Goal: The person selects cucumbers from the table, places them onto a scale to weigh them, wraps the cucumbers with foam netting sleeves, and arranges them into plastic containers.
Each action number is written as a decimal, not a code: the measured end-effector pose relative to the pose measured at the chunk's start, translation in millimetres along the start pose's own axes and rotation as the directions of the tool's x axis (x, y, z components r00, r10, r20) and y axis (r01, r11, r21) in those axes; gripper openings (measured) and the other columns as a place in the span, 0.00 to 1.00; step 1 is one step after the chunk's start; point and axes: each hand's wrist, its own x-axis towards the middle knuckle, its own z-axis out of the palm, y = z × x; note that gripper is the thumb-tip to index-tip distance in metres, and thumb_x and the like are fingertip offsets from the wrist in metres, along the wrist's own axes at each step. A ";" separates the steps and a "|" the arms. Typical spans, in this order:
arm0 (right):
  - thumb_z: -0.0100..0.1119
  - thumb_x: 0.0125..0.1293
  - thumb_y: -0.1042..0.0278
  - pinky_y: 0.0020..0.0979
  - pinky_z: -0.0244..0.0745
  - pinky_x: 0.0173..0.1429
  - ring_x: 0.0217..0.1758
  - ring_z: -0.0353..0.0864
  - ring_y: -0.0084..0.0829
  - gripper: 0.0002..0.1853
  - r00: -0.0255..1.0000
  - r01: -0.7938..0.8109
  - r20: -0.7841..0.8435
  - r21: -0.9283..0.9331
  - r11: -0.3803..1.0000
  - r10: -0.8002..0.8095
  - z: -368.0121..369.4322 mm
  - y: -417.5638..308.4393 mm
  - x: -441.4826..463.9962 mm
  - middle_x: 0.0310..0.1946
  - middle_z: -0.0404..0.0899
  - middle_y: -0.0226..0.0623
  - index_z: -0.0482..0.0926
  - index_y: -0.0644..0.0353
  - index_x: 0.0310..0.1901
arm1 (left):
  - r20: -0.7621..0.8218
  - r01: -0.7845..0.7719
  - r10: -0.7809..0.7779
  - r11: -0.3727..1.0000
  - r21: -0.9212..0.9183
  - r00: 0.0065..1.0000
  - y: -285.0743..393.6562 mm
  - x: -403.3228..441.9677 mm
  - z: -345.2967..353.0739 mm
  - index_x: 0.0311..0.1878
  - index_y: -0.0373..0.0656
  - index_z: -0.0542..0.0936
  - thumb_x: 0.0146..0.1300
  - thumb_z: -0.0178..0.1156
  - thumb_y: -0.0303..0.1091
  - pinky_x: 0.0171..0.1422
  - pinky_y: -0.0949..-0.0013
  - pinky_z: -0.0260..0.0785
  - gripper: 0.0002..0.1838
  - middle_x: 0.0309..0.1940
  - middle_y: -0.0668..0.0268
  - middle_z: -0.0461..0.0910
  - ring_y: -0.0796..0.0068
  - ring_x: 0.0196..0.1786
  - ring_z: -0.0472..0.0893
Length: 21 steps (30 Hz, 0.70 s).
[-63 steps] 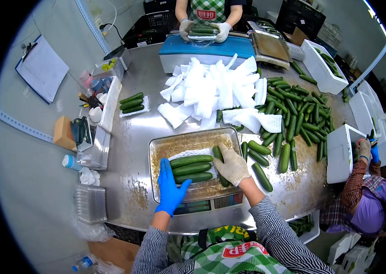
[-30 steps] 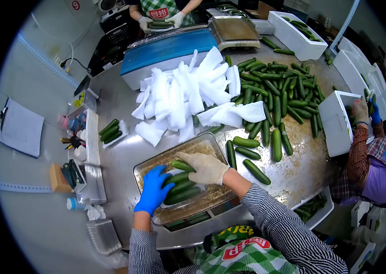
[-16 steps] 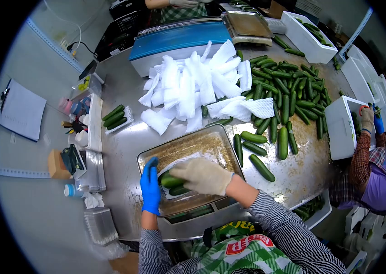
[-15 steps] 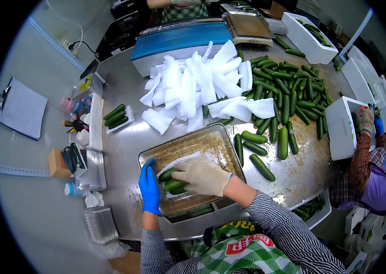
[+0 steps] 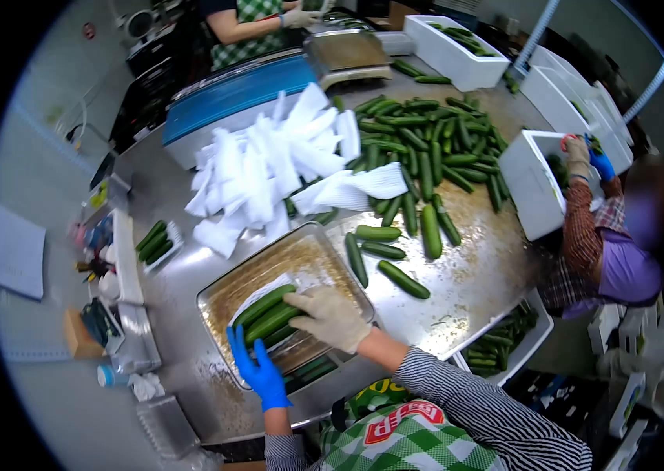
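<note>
A few green cucumbers lie side by side on a white foam net sleeve inside a shallow metal tray. My left hand, in a blue glove, is at their lower left ends with its fingers spread, over the tray's near-left edge. From the other side, my right hand, in a beige knit glove, has its fingertips bent onto their right ends. Part of the lower cucumbers is hidden by the others. Under the tray's near edge, a dark scale panel shows.
White foam sleeves are heaped beyond the tray. A large cucumber pile spreads to the right, with loose cucumbers nearer. A sleeved cucumber pack lies left. Co-workers stand right, by a white foam box, and across the table.
The camera view has turned, shifting the scene left. My right hand has drawn back to the cucumbers' right ends, uncovering more of them. My left hand has moved to their lower left ends, fingers spreading.
</note>
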 end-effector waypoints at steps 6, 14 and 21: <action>0.62 0.55 0.76 0.44 0.76 0.40 0.33 0.79 0.48 0.13 0.991 0.032 -0.127 -0.099 0.995 -0.045 -55.2 27.1 -21.8 0.28 0.78 0.47 0.79 0.65 0.44 | -0.058 -0.014 0.014 1.000 0.007 0.998 -10.1 -0.4 1.1 0.68 0.36 0.73 0.77 0.44 0.27 0.79 0.62 0.53 0.21 0.73 0.56 0.68 0.63 0.74 0.67; 0.60 0.63 0.69 0.45 0.73 0.57 0.52 0.80 0.50 0.21 0.831 -0.556 -0.131 -0.210 0.804 0.540 -95.7 129.0 -120.2 0.48 0.81 0.51 0.75 0.64 0.58 | -0.153 0.077 -0.077 0.997 -0.010 0.985 -8.4 -1.4 -14.8 0.70 0.33 0.70 0.76 0.45 0.26 0.76 0.63 0.58 0.22 0.69 0.57 0.72 0.65 0.70 0.71; 0.53 0.70 0.66 0.34 0.75 0.57 0.49 0.82 0.39 0.23 0.940 -0.337 0.067 0.320 0.886 0.334 -97.1 43.9 7.2 0.47 0.81 0.52 0.72 0.69 0.63 | -0.235 0.090 -0.101 0.994 -0.057 0.967 -11.5 -5.9 -28.8 0.66 0.34 0.74 0.72 0.49 0.20 0.71 0.65 0.63 0.20 0.66 0.58 0.75 0.67 0.67 0.73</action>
